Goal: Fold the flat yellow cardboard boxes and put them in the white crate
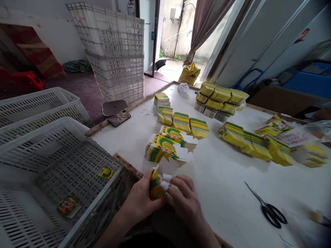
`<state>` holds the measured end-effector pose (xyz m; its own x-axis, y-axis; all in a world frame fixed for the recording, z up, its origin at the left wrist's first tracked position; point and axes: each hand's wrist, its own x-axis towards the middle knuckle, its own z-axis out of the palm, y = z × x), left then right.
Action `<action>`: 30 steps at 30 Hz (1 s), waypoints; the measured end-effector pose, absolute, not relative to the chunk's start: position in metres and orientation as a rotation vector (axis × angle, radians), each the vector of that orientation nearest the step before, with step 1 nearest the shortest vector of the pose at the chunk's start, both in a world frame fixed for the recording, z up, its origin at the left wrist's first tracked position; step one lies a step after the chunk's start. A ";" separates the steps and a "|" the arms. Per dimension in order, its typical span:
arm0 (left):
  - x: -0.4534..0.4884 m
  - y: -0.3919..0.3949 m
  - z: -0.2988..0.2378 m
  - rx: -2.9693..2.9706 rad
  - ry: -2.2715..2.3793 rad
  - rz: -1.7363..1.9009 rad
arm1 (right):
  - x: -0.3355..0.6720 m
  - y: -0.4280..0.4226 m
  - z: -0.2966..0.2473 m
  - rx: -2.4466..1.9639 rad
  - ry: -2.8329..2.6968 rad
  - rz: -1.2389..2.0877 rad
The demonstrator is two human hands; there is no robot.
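My left hand [141, 198] is closed around a small yellow and green carton [156, 187], held upright at the table's near edge with its white flaps at the top. White coverings sit on some fingertips of my right hand [184, 196], which are bent against the carton's open end, at the flaps. Just beyond my hands lies a stack of flattened yellow and green cartons [165, 148] with white flaps sticking out to the right. Behind it is a smaller stack of the same cartons [177, 134].
Bundles of cartons [181, 122] stand across the white table [214, 193], with a tall pile [221, 98] at the back. Black-handled scissors [267, 208] lie at right. A phone [119, 118] rests on the left edge. A white crate [85, 165] stands below left, two small packets inside.
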<state>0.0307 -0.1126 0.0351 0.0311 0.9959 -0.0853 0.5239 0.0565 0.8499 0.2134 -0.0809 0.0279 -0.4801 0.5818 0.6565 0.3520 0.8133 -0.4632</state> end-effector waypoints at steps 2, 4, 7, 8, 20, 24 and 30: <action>0.036 -0.113 0.028 1.656 1.708 0.862 | 0.211 -0.081 0.021 -0.867 -1.825 0.423; 0.036 -0.113 0.023 1.788 1.741 0.890 | 0.212 -0.079 0.017 -0.999 -1.578 0.639; 0.032 -0.115 0.020 1.937 1.646 0.919 | 0.213 -0.071 0.015 -1.055 -1.451 1.092; 0.032 -0.117 0.020 1.964 1.610 0.953 | 0.211 -0.069 0.014 -1.054 -1.376 1.257; 0.041 -0.118 0.009 2.113 1.639 1.269 | 0.173 -0.088 -0.007 -0.864 -0.626 2.091; 0.034 -0.111 0.011 2.310 1.729 1.173 | 0.201 -0.074 0.000 -0.914 -0.866 1.800; 0.032 -0.108 0.012 2.632 1.729 1.055 | 0.213 -0.067 0.024 -1.110 -1.231 1.666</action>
